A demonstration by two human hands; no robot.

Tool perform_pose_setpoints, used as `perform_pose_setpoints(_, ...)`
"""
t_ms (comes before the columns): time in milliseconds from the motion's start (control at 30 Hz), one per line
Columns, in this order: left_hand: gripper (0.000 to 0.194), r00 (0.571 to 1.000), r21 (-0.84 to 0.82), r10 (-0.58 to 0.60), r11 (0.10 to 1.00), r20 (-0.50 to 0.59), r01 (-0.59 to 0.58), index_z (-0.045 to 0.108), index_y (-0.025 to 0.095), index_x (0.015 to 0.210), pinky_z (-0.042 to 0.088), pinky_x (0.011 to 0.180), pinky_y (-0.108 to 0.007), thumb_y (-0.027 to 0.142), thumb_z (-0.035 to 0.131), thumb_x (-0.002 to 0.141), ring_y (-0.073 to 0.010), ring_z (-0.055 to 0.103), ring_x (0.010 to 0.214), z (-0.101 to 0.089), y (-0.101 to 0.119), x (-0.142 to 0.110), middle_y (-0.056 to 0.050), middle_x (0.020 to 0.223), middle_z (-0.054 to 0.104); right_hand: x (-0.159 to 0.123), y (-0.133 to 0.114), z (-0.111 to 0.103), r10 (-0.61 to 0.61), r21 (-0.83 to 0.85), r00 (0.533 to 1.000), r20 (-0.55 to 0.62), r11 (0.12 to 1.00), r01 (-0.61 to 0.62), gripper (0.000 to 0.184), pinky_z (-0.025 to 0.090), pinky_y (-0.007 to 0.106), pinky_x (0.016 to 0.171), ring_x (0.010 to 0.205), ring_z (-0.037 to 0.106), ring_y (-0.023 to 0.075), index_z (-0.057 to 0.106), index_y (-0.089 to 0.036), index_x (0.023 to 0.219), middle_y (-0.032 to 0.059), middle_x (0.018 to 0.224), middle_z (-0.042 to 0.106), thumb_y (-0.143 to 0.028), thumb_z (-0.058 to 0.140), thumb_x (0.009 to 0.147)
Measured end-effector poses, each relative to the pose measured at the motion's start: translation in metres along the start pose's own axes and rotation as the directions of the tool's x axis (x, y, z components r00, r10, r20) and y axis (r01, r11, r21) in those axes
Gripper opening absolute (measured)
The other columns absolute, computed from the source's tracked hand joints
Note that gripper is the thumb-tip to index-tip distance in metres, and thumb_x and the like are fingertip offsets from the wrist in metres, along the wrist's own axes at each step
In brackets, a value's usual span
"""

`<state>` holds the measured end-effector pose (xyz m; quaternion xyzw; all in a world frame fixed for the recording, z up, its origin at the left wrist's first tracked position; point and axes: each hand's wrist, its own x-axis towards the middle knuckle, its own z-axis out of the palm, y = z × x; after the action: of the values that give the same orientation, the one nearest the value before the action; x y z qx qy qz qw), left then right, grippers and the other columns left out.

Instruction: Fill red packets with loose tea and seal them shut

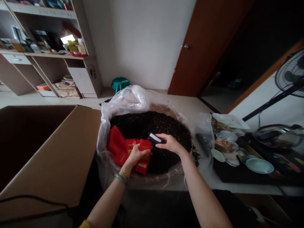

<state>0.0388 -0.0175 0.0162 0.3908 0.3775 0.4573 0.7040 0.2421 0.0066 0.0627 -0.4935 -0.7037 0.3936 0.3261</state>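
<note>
My left hand point(137, 154) is closed on a small red packet point(145, 144) with gold printing, held over a wide basket of dark dry leaves that look like loose tea point(174, 126). My right hand point(169, 143) grips a small dark block-like thing with a white face point(155, 137), just right of the packet; its exact kind is unclear. Around my left hand lie more red packets point(142, 167) and a larger red bag or sheet point(116, 139) on the basket's left side. A clear plastic liner point(104, 126) covers the rim.
A large open cardboard box point(68, 152) stands at left. To the right, a dark tray point(228, 172) bears a pale dish point(259, 165), small bags and a glass-lidded pot point(277, 134). A fan point(292, 74) stands beyond. Shelves point(47, 57) and a brown door point(206, 41) are behind.
</note>
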Motion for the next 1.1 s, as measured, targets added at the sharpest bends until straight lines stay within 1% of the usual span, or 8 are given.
perform_pose_setpoints(67, 0.041, 0.999, 0.023, -0.001, 1.0, 0.036, 0.0, 0.068, 0.01, 0.077, 0.052, 0.06, -0.026, 0.033, 0.087, 0.048, -0.0153, 0.065, 0.056, -0.001, -0.001, -0.001, -0.004, 0.068, 0.072, 0.004, -0.017, 0.007, 0.005, -0.003, 0.995, 0.103, 1.0, -0.004, 0.055, 0.049, 0.038, 0.09, 0.101, 0.064, 0.0255, 0.065, -0.019, 0.115, 0.007, 0.113, 0.069, -0.03, 0.077, 0.063)
perform_pose_setpoints(100, 0.04, 0.999, 0.037, -0.001, 0.999, 0.046, -0.001, 0.067, 0.01, 0.074, 0.052, 0.06, -0.026, 0.033, 0.087, 0.048, -0.0149, 0.065, 0.056, -0.002, -0.002, -0.001, -0.004, 0.065, 0.071, 0.006, -0.024, 0.011, 0.01, -0.017, 0.992, 0.125, 1.0, -0.008, 0.051, 0.05, 0.038, 0.09, 0.1, 0.065, 0.0259, 0.067, -0.019, 0.113, 0.0066, 0.11, 0.07, -0.028, 0.076, 0.063)
perform_pose_setpoints(233, 0.039, 0.998, 0.083, -0.007, 0.997, 0.055, 0.002, 0.067, 0.01, 0.072, 0.05, 0.059, -0.025, 0.034, 0.086, 0.049, -0.0152, 0.065, 0.057, -0.004, -0.005, 0.0, -0.004, 0.065, 0.071, 0.011, -0.037, 0.025, 0.031, -0.082, 0.993, 0.114, 0.996, -0.021, 0.035, 0.05, 0.038, 0.09, 0.095, 0.067, 0.0254, 0.072, -0.019, 0.103, 0.0059, 0.102, 0.073, -0.02, 0.071, 0.068)
perform_pose_setpoints(467, 0.041, 1.0, 0.108, 0.011, 0.994, 0.029, -0.014, 0.068, 0.01, 0.075, 0.05, 0.06, -0.025, 0.034, 0.086, 0.048, -0.0153, 0.065, 0.058, -0.003, -0.006, 0.002, -0.005, 0.067, 0.071, 0.011, -0.04, 0.027, 0.005, -0.163, 0.999, 0.05, 0.987, 0.003, 0.03, 0.05, 0.036, 0.09, 0.095, 0.068, 0.0241, 0.073, -0.022, 0.098, 0.0043, 0.101, 0.073, -0.015, 0.068, 0.07)
perform_pose_setpoints(667, 0.042, 0.997, 0.104, 0.074, 0.992, 0.037, -0.078, 0.07, 0.01, 0.078, 0.052, 0.062, -0.025, 0.033, 0.086, 0.048, -0.0153, 0.065, 0.06, -0.002, -0.004, 0.002, -0.005, 0.07, 0.073, 0.008, -0.04, 0.023, 0.03, -0.145, 0.995, 0.093, 0.989, -0.016, 0.044, 0.05, 0.036, 0.09, 0.1, 0.066, 0.0252, 0.071, -0.021, 0.105, 0.0052, 0.105, 0.072, -0.016, 0.075, 0.062)
perform_pose_setpoints(767, 0.041, 0.998, 0.111, 0.057, 0.992, 0.038, -0.061, 0.07, 0.01, 0.078, 0.051, 0.061, -0.025, 0.035, 0.086, 0.048, -0.0153, 0.065, 0.059, -0.003, -0.004, 0.002, -0.005, 0.068, 0.072, 0.007, -0.041, 0.024, 0.05, -0.143, 0.996, 0.073, 0.989, -0.039, 0.036, 0.05, 0.036, 0.091, 0.097, 0.067, 0.024, 0.072, -0.022, 0.101, 0.0042, 0.103, 0.073, -0.015, 0.072, 0.066)
perform_pose_setpoints(867, 0.041, 0.999, 0.128, 0.036, 0.991, 0.025, -0.039, 0.069, 0.01, 0.075, 0.051, 0.058, -0.025, 0.037, 0.085, 0.048, -0.0156, 0.065, 0.058, -0.002, -0.004, 0.002, -0.005, 0.066, 0.072, 0.007, -0.042, 0.027, 0.038, -0.162, 0.998, 0.048, 0.986, -0.03, 0.031, 0.049, 0.036, 0.091, 0.095, 0.068, 0.0233, 0.073, -0.021, 0.098, 0.0036, 0.1, 0.074, -0.014, 0.07, 0.068)
perform_pose_setpoints(1100, 0.038, 0.998, 0.145, 0.039, 0.988, 0.039, -0.044, 0.068, 0.011, 0.073, 0.05, 0.06, -0.024, 0.035, 0.085, 0.049, -0.0149, 0.064, 0.058, -0.001, -0.003, 0.002, -0.004, 0.066, 0.071, 0.01, -0.041, 0.028, 0.03, -0.158, 0.998, 0.054, 0.987, -0.022, 0.033, 0.05, 0.035, 0.089, 0.094, 0.068, 0.0226, 0.072, -0.021, 0.1, 0.0035, 0.101, 0.073, -0.015, 0.071, 0.067)
